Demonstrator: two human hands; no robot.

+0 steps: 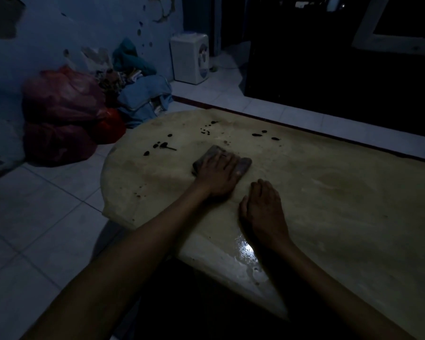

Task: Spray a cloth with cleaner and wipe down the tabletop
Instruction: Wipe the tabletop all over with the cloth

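A pale, stained tabletop (329,192) with a rounded left end fills the middle of the dim head view. A dark folded cloth (244,165) lies on it near the left end. My left hand (219,171) presses flat on the cloth with its fingers straight, covering most of it. My right hand (263,207) rests on the bare table just to the right and nearer me, with its fingers bent down onto the surface, holding nothing. Several dark spots (162,145) mark the table beyond the cloth. No spray bottle shows.
A wet shiny patch (247,251) lies at the table's near edge. Red plastic bags (62,114) and a heap of clothes (142,94) sit on the tiled floor to the left. A white appliance (189,58) stands by the far wall.
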